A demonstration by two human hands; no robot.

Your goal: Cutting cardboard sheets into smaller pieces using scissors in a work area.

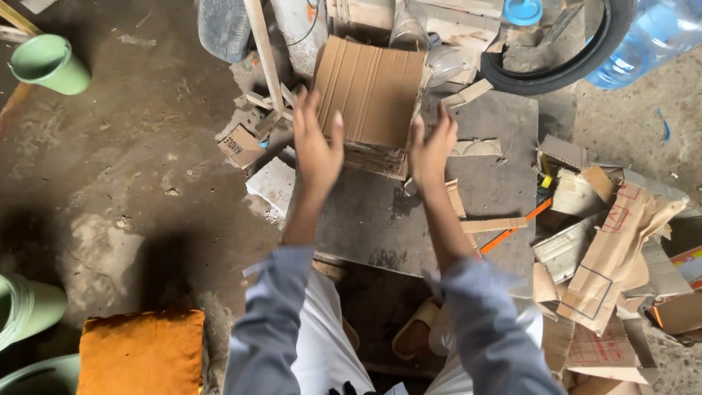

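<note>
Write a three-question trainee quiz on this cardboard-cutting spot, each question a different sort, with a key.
1. True or false: the left hand and right hand are on either side of the stack of cardboard sheets.
2. What colour is the cushion on the floor?
A. orange
B. blue
C. white
3. Fill in: the stack sits on a grey ___.

Key: 1 true; 2 A; 3 board.

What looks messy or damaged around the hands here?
Torn brown cardboard scraps lie heaped at the right of the grey board. Both hands, left and right, flank a stack of cut corrugated cardboard pieces.
</note>
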